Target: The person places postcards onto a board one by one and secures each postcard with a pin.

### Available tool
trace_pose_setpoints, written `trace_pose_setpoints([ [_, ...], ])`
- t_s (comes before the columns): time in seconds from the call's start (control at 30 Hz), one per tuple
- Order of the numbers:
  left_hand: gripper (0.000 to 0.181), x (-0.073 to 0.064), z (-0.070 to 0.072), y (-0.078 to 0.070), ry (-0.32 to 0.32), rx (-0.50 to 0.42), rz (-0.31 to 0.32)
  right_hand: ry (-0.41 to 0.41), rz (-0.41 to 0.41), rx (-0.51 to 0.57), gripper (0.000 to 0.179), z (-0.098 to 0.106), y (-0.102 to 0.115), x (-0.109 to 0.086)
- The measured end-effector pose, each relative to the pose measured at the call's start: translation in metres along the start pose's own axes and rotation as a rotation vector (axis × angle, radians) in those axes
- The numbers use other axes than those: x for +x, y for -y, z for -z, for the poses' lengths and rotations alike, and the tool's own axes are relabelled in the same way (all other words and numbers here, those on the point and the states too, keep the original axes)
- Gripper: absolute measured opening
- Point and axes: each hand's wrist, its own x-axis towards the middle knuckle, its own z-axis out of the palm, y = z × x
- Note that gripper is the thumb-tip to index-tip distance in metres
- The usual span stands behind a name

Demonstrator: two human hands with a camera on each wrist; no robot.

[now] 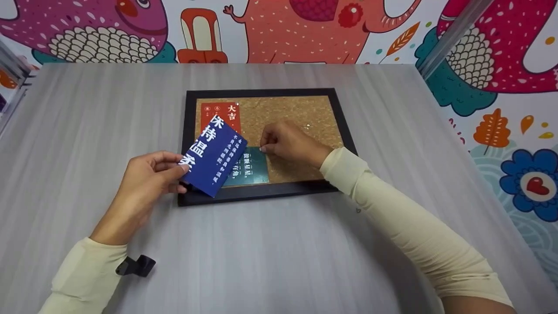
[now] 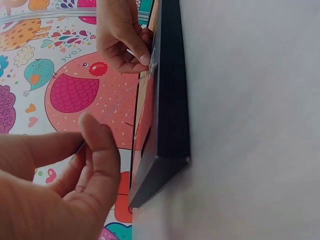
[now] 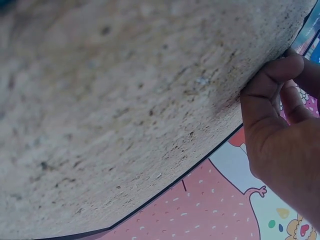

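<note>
My left hand (image 1: 150,181) pinches a dark blue card (image 1: 216,159) with white characters by its lower left edge, tilted over the left part of a black-framed cork board (image 1: 301,172). Under it, a teal card (image 1: 255,168) lies on the cork, partly covered. A red card (image 1: 220,109) is at the upper left, its lower part hidden by the blue one. At the teal card's upper right corner, my right hand (image 1: 290,144) pinches a small clear pushpin with thumb and forefinger, mostly hidden by the fingertips. The right wrist view shows those fingers (image 3: 267,90) against the cork.
The board lies on a grey wood-grain table (image 1: 261,261). Small clear pins (image 1: 307,126) show on the bare cork at right. A black wrist mount (image 1: 138,266) sticks out from my left sleeve. A wall with cartoon animals (image 1: 305,35) stands behind the table.
</note>
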Motion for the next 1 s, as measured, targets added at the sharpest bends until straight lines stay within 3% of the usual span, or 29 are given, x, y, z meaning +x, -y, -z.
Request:
trace_pose_setpoints([
  [0.33,0.036,0.008,-0.007,-0.01,-0.023,-0.003,-0.001,-0.078,0.041,-0.005,0.006,-0.002,0.003,-0.004],
  [0.63,0.034,0.019,-0.013,-0.019,-0.034,0.024,-0.027,-0.071,0.045,0.008,0.006,-0.004,0.002,-0.003],
  [1.0,0.031,0.036,-0.019,-0.02,-0.042,-0.014,-0.02,-0.063,0.018,0.03,0.009,-0.003,0.002,-0.006],
])
